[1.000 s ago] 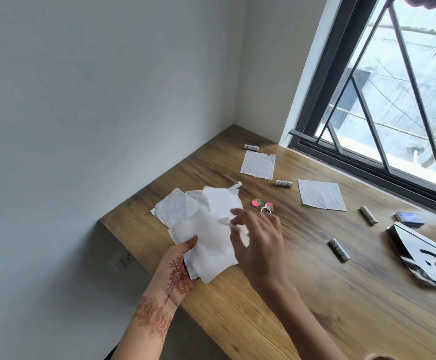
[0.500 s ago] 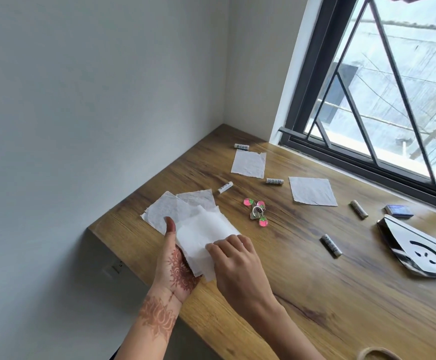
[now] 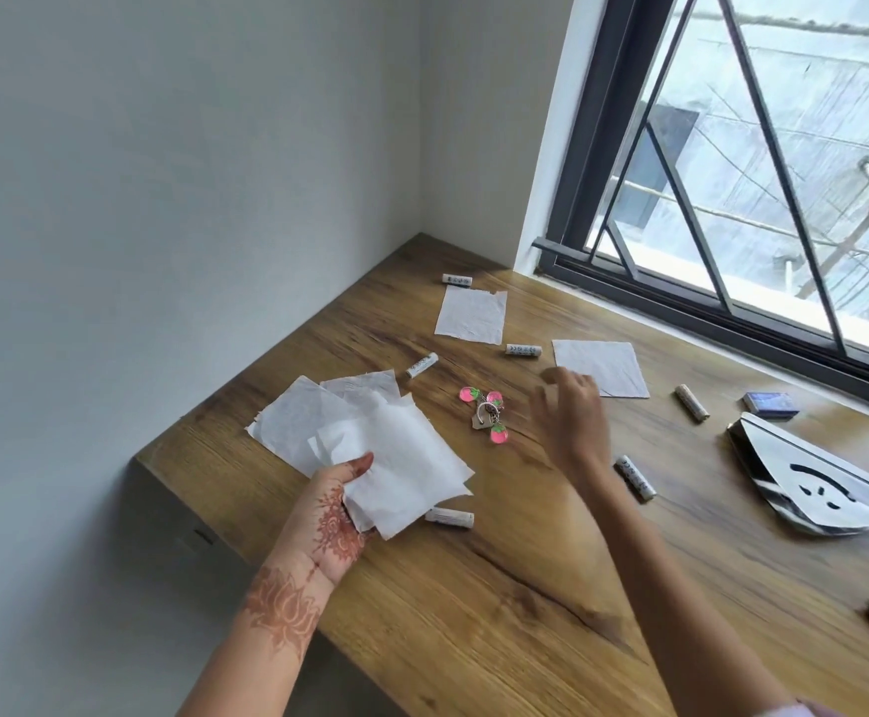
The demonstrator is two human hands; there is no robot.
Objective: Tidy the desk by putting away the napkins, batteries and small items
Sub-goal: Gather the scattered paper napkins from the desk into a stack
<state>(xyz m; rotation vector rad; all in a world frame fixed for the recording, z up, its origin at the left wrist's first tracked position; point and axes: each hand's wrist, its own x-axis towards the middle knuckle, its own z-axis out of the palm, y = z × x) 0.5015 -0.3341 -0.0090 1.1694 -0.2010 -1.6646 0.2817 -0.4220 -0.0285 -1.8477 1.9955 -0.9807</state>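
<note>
Napkin stack (image 3: 396,458) pinched in left hand (image 3: 334,514) at counter (image 3: 525,613) near edge; right hand (image 3: 572,411), fingers spread and empty, blurred, reaching toward loose napkin (image 3: 608,362). Best: slide one corner up, pinch, add to stack; avoid nudging battery (image 3: 523,350) just beside it.

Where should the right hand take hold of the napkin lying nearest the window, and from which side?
Pinch the near left corner of the napkin. It lies flat on the desk, so only an edge can be lifted, and the right hand hovers open right beside that corner, coming from the person's side.
</note>
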